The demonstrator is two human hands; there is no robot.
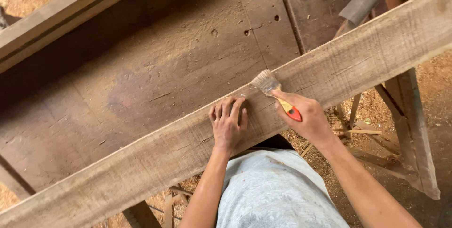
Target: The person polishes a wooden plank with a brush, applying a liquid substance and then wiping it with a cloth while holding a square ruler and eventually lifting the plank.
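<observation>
**Brush at the plank's far edge, left hand steadying**

While my left hand (228,123) lies flat on the long rough plank (141,162), palm down and the fingers (234,109) spread, not gripping anything, my right hand (308,117) is closed round the orange handle of a paintbrush (275,91). Pale bristles point up and away from me and touch the plank close to its far edge, just beside my left fingertips.

Plank: unplaned, saw marks visible, running at a slant from lower left to upper right across the view. It sits over a dark, worn work surface (165,68) with a few holes and scratches in it. A wooden trestle leg (414,134) shows under the plank at right. A second length of timber (66,13) lies along the far side of the surface at upper left.

Ground below: thick sawdust and offcut slivers (358,131).

Progress, judged from what shows: the plank looks the same dry, pale colour along its whole visible length, so I cannot pick out a brushed stretch from an unbrushed one. No wet sheen, no coating line, no clear swept path. Brush sits near the middle of the board, so long runs lie to either side of it. Whether the bristles carry anything I cannot tell; they look dry and dusty.

My grey shirt (275,190) fills the bottom of the view.
</observation>
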